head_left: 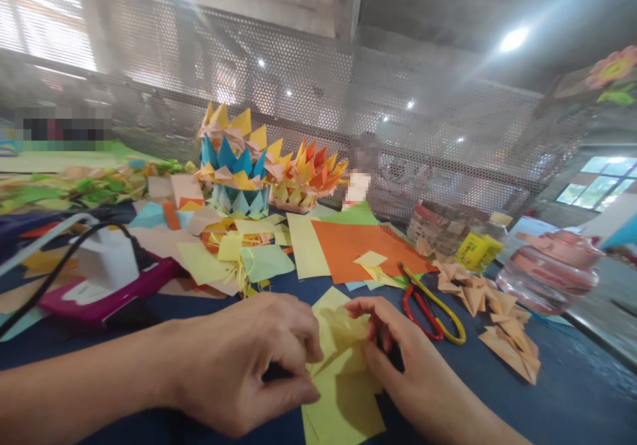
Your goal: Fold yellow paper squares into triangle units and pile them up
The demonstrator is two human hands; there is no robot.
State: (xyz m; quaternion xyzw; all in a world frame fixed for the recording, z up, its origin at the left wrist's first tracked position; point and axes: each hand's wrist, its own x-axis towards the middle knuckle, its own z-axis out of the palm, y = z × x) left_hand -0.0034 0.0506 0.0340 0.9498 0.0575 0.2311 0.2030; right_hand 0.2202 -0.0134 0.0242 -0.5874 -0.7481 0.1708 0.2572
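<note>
yellow paper between curled left fingers and curved right fingers; cannot tell if either grips it

Your work piece is pale yellow paper, directly in front of you on the dark blue surface; its length runs away from you; the far end tapers to a corner; the middle portion is creased and slightly raised, with slanting folds; the near portion is broad, mostly flat and partly shaded; you cannot distinguish one sheet from stacked layers.
</note>
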